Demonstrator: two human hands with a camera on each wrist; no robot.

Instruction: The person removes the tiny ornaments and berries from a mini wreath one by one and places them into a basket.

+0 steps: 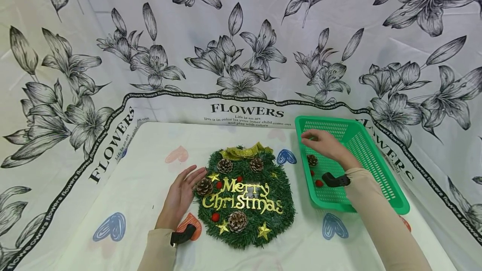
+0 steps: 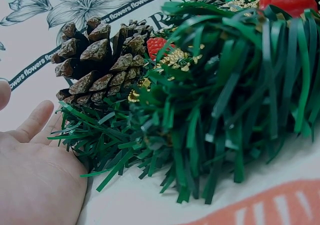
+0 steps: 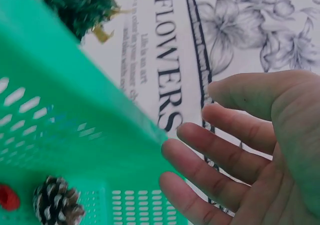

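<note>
A green tinsel wreath (image 1: 246, 231) lies on the white cloth, with gold "Merry Christmas" lettering (image 1: 242, 195), a gold bow (image 1: 246, 152), several pine cones, gold stars and red berries. At its left edge is my left hand (image 1: 180, 198), its fingers extended beside a pine cone (image 1: 204, 187). The left wrist view shows that palm (image 2: 40, 175) turned up next to the tinsel, fingertips partly hidden behind it. My right hand (image 1: 327, 145) hangs over the left rim of a green basket (image 1: 376, 170). In the right wrist view its fingers (image 3: 215, 157) are loosely bent and hold nothing.
Inside the basket, near its left wall, lie a pine cone (image 1: 312, 160) and red berries (image 1: 319, 183). The cloth (image 1: 135, 187) is printed with hearts. Behind it hangs a flower-patterned curtain (image 1: 165, 28).
</note>
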